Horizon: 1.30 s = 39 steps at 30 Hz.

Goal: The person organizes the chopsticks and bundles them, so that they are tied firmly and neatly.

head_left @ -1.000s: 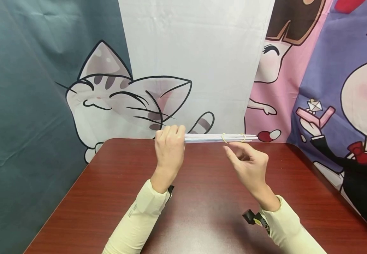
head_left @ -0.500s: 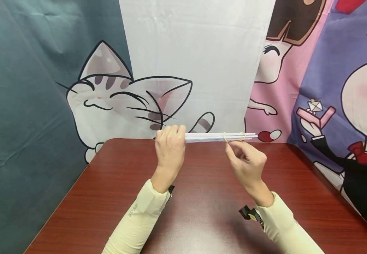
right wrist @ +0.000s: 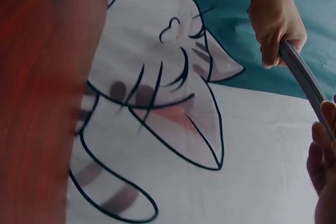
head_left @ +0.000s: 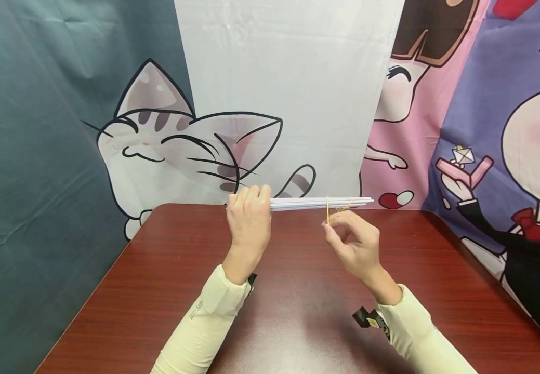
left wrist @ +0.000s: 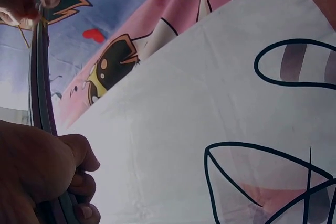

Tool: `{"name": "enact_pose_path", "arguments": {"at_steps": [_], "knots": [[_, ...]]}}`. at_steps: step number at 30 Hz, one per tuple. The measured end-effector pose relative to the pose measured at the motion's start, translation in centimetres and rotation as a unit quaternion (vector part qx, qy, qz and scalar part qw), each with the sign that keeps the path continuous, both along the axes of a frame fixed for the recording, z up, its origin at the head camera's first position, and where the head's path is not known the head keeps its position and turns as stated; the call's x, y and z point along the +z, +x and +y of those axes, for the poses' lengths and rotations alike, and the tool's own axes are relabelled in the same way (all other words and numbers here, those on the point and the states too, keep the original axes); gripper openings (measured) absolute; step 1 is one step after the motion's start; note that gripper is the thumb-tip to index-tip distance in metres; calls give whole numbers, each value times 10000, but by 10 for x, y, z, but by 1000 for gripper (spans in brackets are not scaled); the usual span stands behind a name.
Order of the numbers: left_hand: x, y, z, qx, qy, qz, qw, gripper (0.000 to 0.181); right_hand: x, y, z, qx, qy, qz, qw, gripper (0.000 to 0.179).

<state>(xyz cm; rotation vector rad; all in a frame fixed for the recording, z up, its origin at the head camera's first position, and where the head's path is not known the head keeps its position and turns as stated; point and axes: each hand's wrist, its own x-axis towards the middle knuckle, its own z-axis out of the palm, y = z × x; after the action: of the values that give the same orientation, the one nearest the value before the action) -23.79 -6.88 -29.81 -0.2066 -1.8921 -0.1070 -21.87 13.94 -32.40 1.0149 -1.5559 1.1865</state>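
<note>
The right hand (head_left: 356, 241) has dropped lower beneath the white sticks (head_left: 298, 203) than half a second ago, pinching the yellow band (head_left: 328, 210) so it now stretches straight down from them, while the left hand (head_left: 249, 214) stays clamped round their other end. Below the sticks I see the red-brown table (head_left: 288, 301) spreading out, its far edge lining up behind them, a printed backdrop (head_left: 293, 78) rising above.

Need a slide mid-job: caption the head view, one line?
Left hand grips pale sticks above a brown table; right hand pinches a yellow band stretched down from them.
</note>
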Motion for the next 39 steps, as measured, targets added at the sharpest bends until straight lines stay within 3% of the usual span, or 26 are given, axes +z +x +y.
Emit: {"name": "enact_pose_path", "arguments": {"at_steps": [2,6,8,10,12,14,16,18,21,23,26,28,30,32,34,36,39], "knots": [[0,-1,-1,61,24,5,10000,23,-5,3,2,470,-23,-920,9946,7],[-2,-3,-5,154,109,10,9998,23,-9,8,6,1169,29,-2708,9555,17],[-3,-4,-5,187,122,7,9997,23,-9,8,9,1339,273,-3226,9366,21],[-4,-4,-5,220,111,19,9997,23,-9,8,11,1331,654,-3306,9321,21],[-6,-5,-5,248,112,-7,9996,23,-10,8,13,1464,946,-2965,9390,22],[-8,-6,-5,290,130,-42,9995,23,-10,9,11,1664,1112,-2217,9544,21],[-9,-7,-4,320,162,-107,9993,24,-9,8,9,1675,1159,-1069,9732,18],[-9,-8,-4,343,177,-156,9991,23,-3,12,2,1337,1041,120,9855,14],[-10,-10,-3,339,168,-215,9991,22,6,18,-6,443,506,1437,9873,19],[-11,-11,-2,301,156,-198,9992,21,12,24,-11,141,86,1805,9834,21],[-10,-11,0,198,152,-169,9995,21,15,25,-12,752,-213,1970,9773,22],[-10,-11,1,167,163,-143,9996,21,15,25,-11,1397,-259,1752,9742,25],[-8,-11,1,208,183,-128,9995,20,13,25,-7,1894,-375,1256,9731,28],[-6,-12,1,298,204,-117,9993,19,9,24,-2,2028,-753,516,9750,31],[-5,-11,1,378,232,-108,9990,19,6,25,2,2103,-1309,-334,9683,34],[-4,-11,1,459,276,-95,9985,19,4,25,5,2348,-1913,-1014,9476,37],[-4,-9,1,504,357,-71,9981,18,5,26,6,2944,-2679,-1709,9013,39]]}}
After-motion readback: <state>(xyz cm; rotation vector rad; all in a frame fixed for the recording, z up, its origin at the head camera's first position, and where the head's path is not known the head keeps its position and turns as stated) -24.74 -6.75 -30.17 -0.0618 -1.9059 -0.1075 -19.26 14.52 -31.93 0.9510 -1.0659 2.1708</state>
